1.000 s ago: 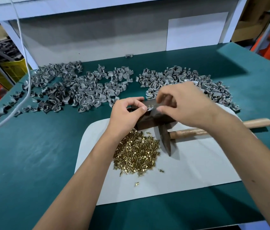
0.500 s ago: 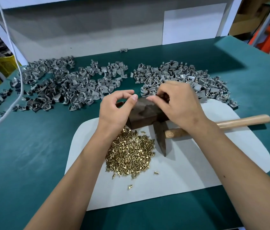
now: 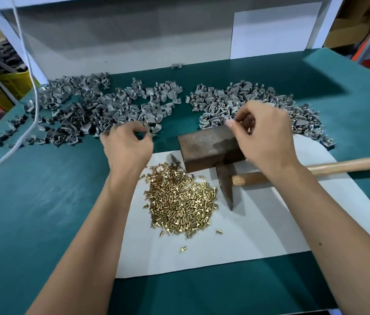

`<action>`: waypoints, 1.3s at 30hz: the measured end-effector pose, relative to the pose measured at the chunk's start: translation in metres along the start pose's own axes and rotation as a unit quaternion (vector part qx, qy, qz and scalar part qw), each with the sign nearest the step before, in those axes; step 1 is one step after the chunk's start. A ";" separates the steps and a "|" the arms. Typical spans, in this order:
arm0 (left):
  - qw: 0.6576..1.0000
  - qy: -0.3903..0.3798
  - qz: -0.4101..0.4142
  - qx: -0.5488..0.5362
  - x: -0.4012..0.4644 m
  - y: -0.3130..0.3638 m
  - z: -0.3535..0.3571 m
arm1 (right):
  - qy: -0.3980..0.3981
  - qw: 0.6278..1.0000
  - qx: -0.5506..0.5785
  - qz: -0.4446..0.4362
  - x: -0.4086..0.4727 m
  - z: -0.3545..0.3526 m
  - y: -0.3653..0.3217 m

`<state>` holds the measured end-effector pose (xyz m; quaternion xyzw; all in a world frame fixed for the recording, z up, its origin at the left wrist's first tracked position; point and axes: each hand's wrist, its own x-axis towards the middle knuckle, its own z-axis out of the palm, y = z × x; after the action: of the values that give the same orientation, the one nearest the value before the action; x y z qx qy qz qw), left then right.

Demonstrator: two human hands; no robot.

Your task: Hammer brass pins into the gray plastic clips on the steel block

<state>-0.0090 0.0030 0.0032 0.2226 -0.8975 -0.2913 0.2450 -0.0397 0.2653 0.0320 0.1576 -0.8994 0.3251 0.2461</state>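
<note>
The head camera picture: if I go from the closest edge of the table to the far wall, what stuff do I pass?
White mat → lone brass pin → pile of brass pins → steel block → heaps of gray clips → single stray clip by the wall.

A teal-topped table (image 3: 43, 223) stands against a white back panel (image 3: 156, 37).

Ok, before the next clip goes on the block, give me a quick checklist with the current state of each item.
1. Steel block top free: ok, no clip visible.
2. Left hand at the gray clips: ok; grip on a clip: cannot tell.
3. Right hand empty: cannot tell, fingers curled at the block's far edge.
4. Brass pins piled beside block: ok.
5. Hammer picked up: not ok, lying on the white mat.
</note>
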 end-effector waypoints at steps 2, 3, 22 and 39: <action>0.997 -0.026 -0.027 0.061 0.008 -0.013 -0.004 | -0.043 0.995 0.014 -0.087 -0.009 0.006 -0.016; 0.996 -0.037 -0.034 0.074 0.010 -0.018 -0.005 | -0.066 0.990 0.012 -0.125 -0.014 0.009 -0.024; 0.999 -0.029 -0.021 0.002 0.020 -0.031 -0.026 | -0.387 0.867 -0.091 -0.301 -0.012 0.084 -0.135; 0.996 -0.053 -0.008 -0.068 0.019 -0.031 -0.022 | -0.462 0.834 -0.104 -0.282 -0.008 0.067 -0.133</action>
<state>-0.0038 -0.0390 0.0050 0.1971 -0.8855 -0.3652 0.2090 0.0029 0.1233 0.0505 0.5097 -0.8535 0.0351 -0.1025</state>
